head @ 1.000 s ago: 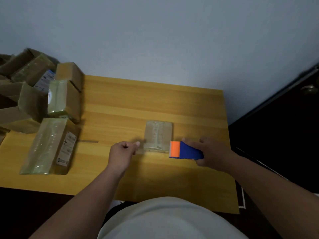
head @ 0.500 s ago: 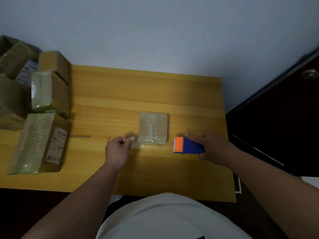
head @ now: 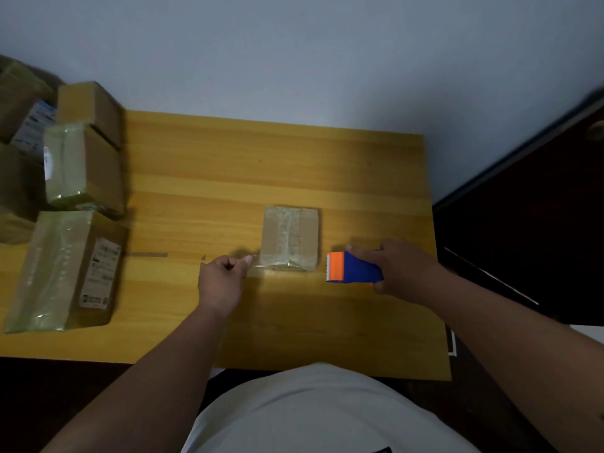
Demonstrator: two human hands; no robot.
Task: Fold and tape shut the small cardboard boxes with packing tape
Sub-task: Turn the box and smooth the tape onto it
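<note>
Two hands at work. Left hand (head: 222, 278) pinches a clear tape strip (head: 261, 269) running to the small box (head: 291, 238) just right of it. Right hand (head: 403, 273) grips the blue-orange tape dispenser (head: 351, 268), just beyond the box. Taping step looks underway; next, press the strip down. Finished boxes (head: 68, 269) sit far left of both.

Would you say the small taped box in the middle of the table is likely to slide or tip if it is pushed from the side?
The small box lies flat and low on the table, so it probably slides rather than tips. Its glossy tape and the smooth wood suggest little grip. The left hand pinches a tape strip at its edge, which may tug it.
</note>
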